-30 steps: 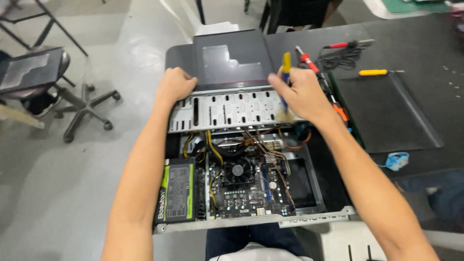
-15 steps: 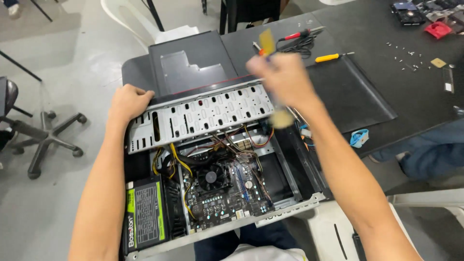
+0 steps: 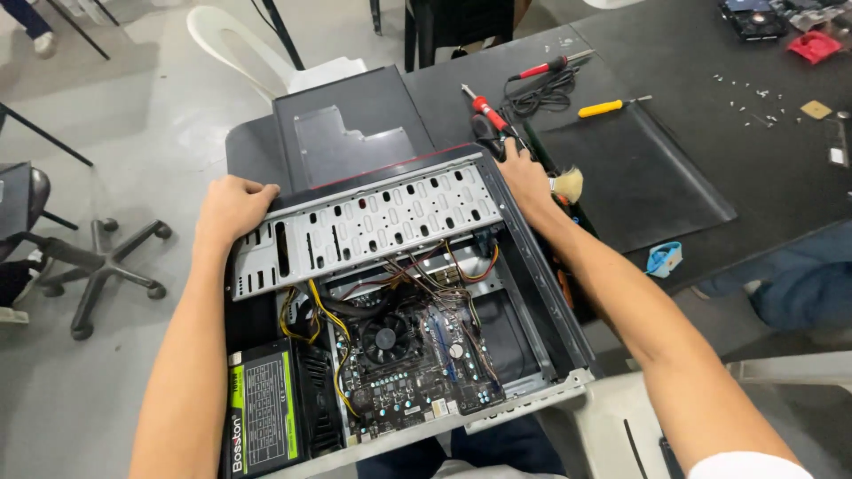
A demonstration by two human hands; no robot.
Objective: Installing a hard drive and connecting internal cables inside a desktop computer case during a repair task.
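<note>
Computer case (image 3: pixel 532 266), a black metal box with its side panel off, lies open on a dark surface (image 3: pixel 781 168) in front of the person. Across its upper half runs a pale grey steel drive cage (image 3: pixel 364 231), flat and punched with rows of small oblong slots. The left hand (image 3: pixel 232 208) is curled over the cage's left end, fingers clenched on the edge. The right hand (image 3: pixel 525 177) grips the case's upper right corner, fingers wrapped over the rim beside a brush (image 3: pixel 566 184) with pale bristles.

Below the cage sits a dark motherboard (image 3: pixel 417 372) with a round black fan (image 3: pixel 384 340) and a tangle of thin coloured wires (image 3: pixel 426 275). A boxy power supply (image 3: pixel 262 412) with a green-edged label fills the lower left corner, yellow cables looping from it.

Beyond the case lies a flat black side panel (image 3: pixel 355 124) with a clear window. On the surface near the right hand are a red-handled soldering iron (image 3: pixel 484 108), a yellow-handled screwdriver (image 3: pixel 608 107), a smooth black mat (image 3: pixel 630 177) and scattered small screws (image 3: pixel 745 93). A white plastic chair (image 3: pixel 257 53) stands on the grey floor behind.
</note>
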